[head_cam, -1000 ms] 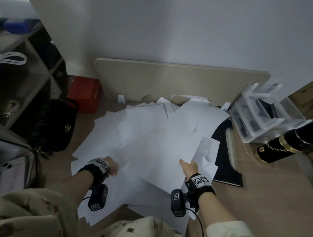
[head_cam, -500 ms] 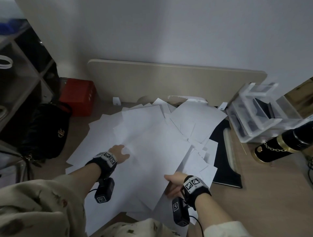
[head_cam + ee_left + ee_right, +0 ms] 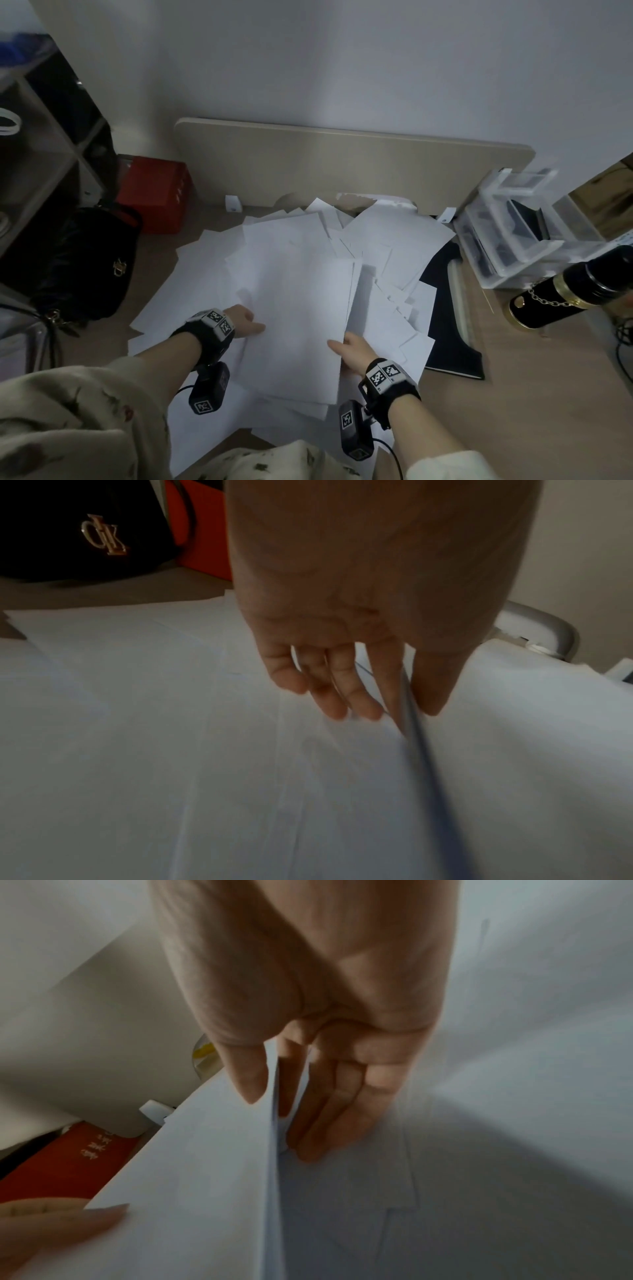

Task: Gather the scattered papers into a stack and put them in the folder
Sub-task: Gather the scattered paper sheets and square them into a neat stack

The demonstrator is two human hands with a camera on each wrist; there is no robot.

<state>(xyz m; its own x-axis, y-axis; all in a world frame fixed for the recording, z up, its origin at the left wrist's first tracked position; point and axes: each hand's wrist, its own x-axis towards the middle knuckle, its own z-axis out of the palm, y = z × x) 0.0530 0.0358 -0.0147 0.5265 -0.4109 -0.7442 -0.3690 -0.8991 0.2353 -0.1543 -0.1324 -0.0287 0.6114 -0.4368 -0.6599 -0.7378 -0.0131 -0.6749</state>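
Several white papers (image 3: 394, 240) lie scattered over a wooden surface. My two hands hold a bundle of sheets (image 3: 301, 308) in the middle, its right edge raised off the pile. My left hand (image 3: 251, 325) pinches the bundle's left edge, thumb on top and fingers beneath, as the left wrist view shows (image 3: 394, 715). My right hand (image 3: 342, 349) pinches the right edge the same way (image 3: 274, 1112). A black folder (image 3: 445, 329) lies to the right, partly covered by loose sheets.
A black handbag (image 3: 78, 267) and a red box (image 3: 154, 195) sit at the left below a shelf unit (image 3: 41, 144). A beige board (image 3: 342, 164) leans on the wall. At the right stand a clear plastic organizer (image 3: 507, 236) and a black-and-gold cylinder (image 3: 565, 291).
Both hands have drawn closer together, the right one moving left. The sheets between them have squared into a narrower bundle with its right edge lifted.
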